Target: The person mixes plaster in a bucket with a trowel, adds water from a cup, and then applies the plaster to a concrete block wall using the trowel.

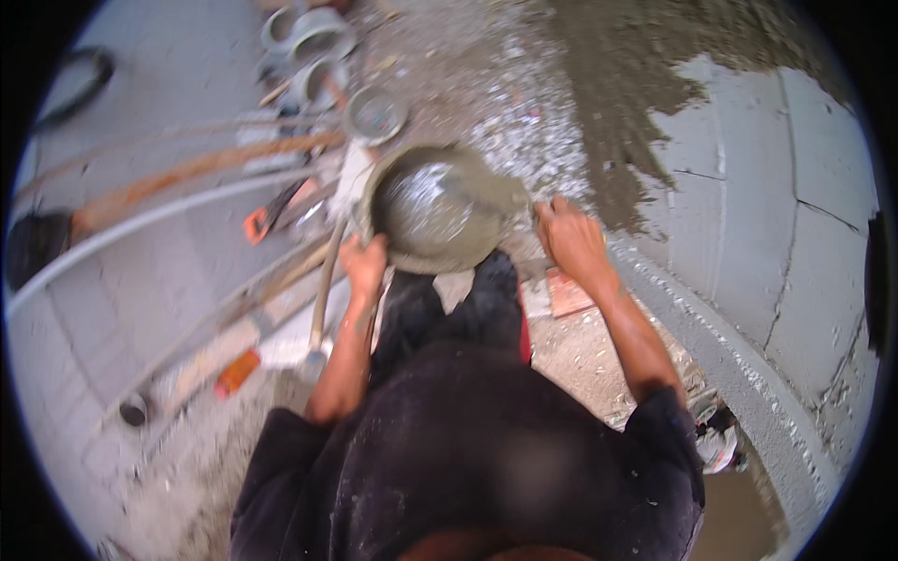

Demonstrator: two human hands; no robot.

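Observation:
In front of my body is a round mortar pan (pixel 382 229), its rim caked with grey. Wet mortar (pixel 426 201) lies in its bottom and shines in the light. My left hand (pixel 363 260) is closed on the pan's near left rim. At the pan's right side my right hand (pixel 569 234) is closed round the handle of a mortar-coated trowel (pixel 505 194). The trowel's blade reaches over the right rim into the pan; its exact outline is blurred, and the handle is mostly hidden by my fingers.
Several buckets (pixel 323 39) stand at the far left, near an orange-handled saw (pixel 257 224). Long boards and poles (pixel 210 173) run along the left. A block wall (pixel 748 178), partly spread with wet mortar (pixel 622 84), rises on the right. An orange bottle (pixel 237 372) lies at lower left.

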